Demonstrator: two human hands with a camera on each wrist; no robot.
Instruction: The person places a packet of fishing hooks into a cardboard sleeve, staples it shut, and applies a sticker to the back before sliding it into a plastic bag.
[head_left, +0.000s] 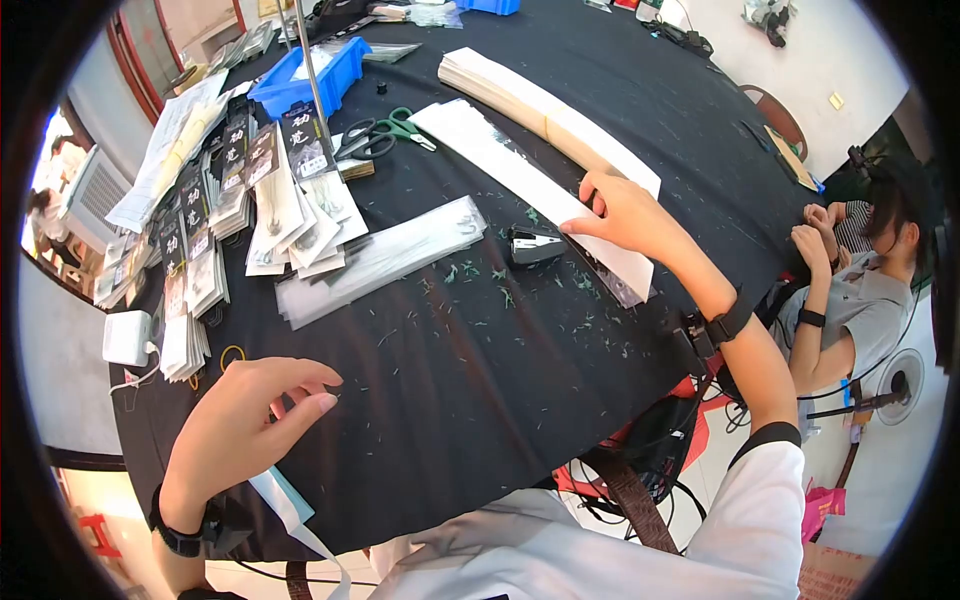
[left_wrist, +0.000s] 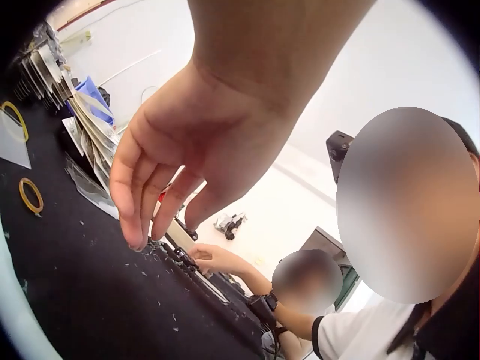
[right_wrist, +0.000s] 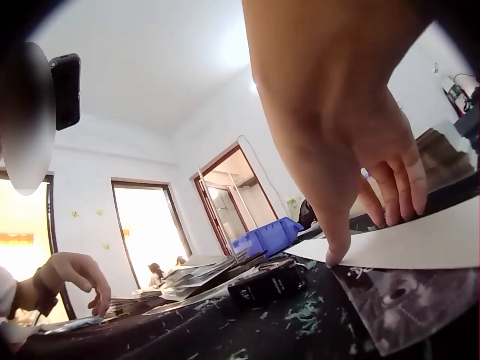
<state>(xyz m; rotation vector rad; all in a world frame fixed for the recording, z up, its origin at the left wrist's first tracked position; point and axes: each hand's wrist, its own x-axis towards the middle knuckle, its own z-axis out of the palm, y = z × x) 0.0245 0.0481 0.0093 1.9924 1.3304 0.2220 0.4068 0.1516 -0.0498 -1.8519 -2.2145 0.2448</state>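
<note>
My right hand reaches over a long white card strip, its thumb tip at the near edge and its fingers bent down toward the far edge. In the right wrist view the thumb touches the strip, and a clear printed plastic sleeve lies beneath it. Beside the thumb sits a small black stapler. My left hand hovers over the near left of the black cloth with nothing in it, fingers loosely bent and thumb apart. A flat stack of clear plastic sleeves lies between the hands.
Beyond the strip lies a thick banded bundle of white cards. Packaged cards, scissors, a blue bin and a metal pole stand at the left. Green scraps litter the cloth. Another person sits at right.
</note>
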